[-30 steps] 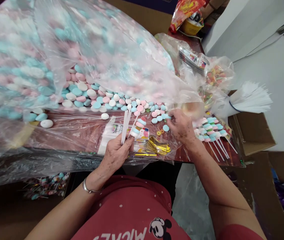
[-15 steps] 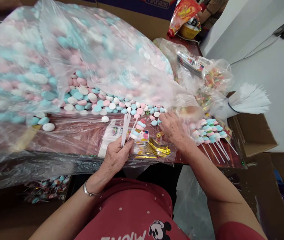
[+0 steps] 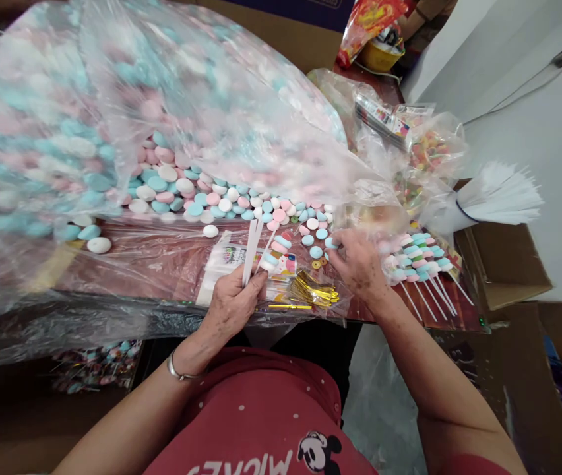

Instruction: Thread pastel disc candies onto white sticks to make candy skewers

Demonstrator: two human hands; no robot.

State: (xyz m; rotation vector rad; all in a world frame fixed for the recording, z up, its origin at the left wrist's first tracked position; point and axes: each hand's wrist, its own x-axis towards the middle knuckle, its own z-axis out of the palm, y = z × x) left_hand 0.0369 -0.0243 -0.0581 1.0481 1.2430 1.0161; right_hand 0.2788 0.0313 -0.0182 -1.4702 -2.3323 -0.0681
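Note:
My left hand (image 3: 235, 298) is closed around a bundle of flat white sticks (image 3: 251, 247) and a candy skewer (image 3: 278, 252), which carries pink, blue and white marshmallows with a red gummy piece near its top. On the table to the right, my right hand (image 3: 360, 264) has its fingertips bent in on a blue marshmallow (image 3: 330, 243); the thumb side is partly hidden. Loose blue, white and pink marshmallows (image 3: 315, 252) lie just left of those fingers. Small yellow gummy rings (image 3: 316, 264) sit below them.
A large clear bag (image 3: 241, 119) spills marshmallows across the back. Gold twist ties (image 3: 315, 290) lie between my hands. Finished skewers (image 3: 419, 260) are stacked at the right, near a bundle of white sticks (image 3: 501, 194) and an open cardboard box (image 3: 513, 264). Bags of gummies (image 3: 432, 152) stand behind.
My right hand has shifted slightly right and toward me, uncovering loose blue marshmallows. My left hand keeps its hold on the sticks and skewer. The view has shifted a little.

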